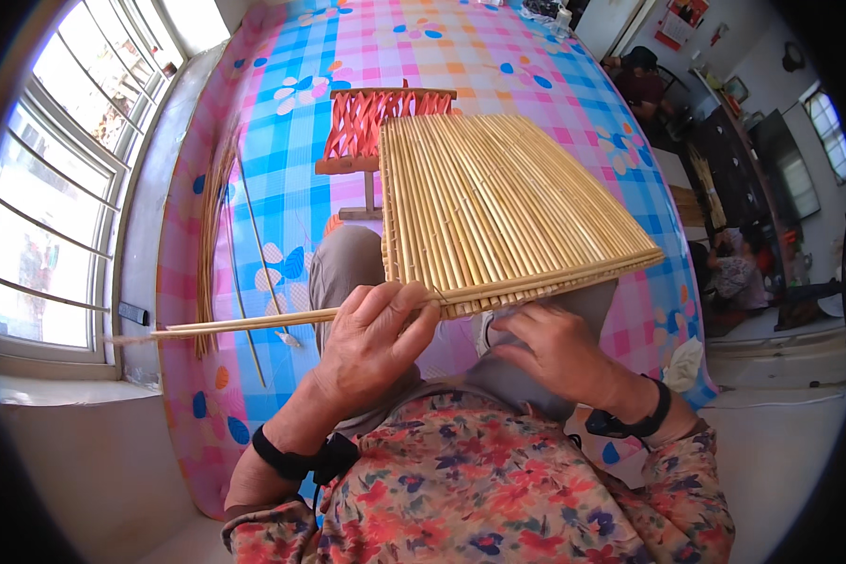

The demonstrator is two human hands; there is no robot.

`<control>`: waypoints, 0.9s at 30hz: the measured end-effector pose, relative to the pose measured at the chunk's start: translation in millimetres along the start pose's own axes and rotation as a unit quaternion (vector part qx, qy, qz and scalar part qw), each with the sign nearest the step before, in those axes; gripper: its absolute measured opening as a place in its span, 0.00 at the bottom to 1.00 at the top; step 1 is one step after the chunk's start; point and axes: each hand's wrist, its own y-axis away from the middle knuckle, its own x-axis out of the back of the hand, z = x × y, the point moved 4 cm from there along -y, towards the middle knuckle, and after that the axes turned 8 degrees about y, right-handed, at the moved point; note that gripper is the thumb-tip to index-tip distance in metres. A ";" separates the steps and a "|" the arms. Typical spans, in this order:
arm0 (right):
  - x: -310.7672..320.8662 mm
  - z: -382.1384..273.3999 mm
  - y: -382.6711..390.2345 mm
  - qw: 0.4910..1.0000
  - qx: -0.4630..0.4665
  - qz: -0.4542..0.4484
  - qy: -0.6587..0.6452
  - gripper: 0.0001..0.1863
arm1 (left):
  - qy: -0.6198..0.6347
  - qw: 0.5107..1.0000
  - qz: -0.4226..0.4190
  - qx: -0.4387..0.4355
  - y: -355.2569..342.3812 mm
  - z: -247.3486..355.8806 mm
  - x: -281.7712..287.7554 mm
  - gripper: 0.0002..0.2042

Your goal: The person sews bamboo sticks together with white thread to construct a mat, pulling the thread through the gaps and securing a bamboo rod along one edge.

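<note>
A panel of pale golden plant stalks [508, 197], laid side by side, leans up from my lap. My left hand [371, 334] is closed at its near left corner, around long thin stalks [235, 324] that stick out to the left. Those stalks line up with the panel's near edge. A dark curved bit, perhaps a needle or thread, shows by my left fingertips. My right hand [559, 348] is just below the near edge with its fingers curled in; whatever they may hold is too small to make out.
A wooden stand wound with red strips [371, 127] is behind the panel. To the left, a bundle of thin stalks [213, 235] and loose sticks [254, 235] lie on the checked flowered cover [291, 160]. A barred window [56, 216] is at left. Other people [644, 85] sit at right.
</note>
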 end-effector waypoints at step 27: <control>60.1 -25.8 -150.7 0.808 -0.084 -0.062 -0.580 0.12 | -0.011 0.998 0.041 -0.043 19.2 -13.1 3.5 0.15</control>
